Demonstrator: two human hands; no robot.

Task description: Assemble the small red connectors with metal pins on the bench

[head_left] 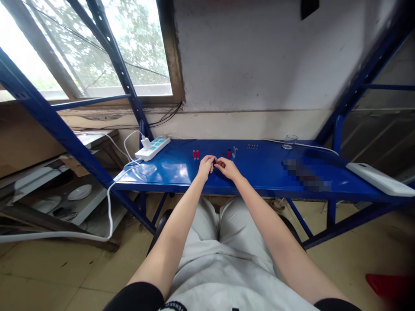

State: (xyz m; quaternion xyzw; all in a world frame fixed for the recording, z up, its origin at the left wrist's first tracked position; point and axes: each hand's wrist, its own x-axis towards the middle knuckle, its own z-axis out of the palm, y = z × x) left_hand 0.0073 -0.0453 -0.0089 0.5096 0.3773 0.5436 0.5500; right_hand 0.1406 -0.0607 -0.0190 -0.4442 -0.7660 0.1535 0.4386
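Note:
My left hand (206, 167) and my right hand (227, 167) meet above the front part of the blue table (168, 172). Both have their fingers pinched together around a small dark piece (214, 161), too small and covered to name. Beyond my left hand, two small red tubes (196, 154) stand side by side. Just past my right hand are another red piece with a dark end (228, 153) and a small clear part (234, 152). Several tiny metallic pieces (252, 147) form a row farther right.
A white power strip (152, 148) with a plug and cable lies at the left end. Toward the right are a clear glass (289, 141), a blurred-out dark object (303, 175) and a white flat device (379, 178). Blue frame posts (118, 65) rise beside the table.

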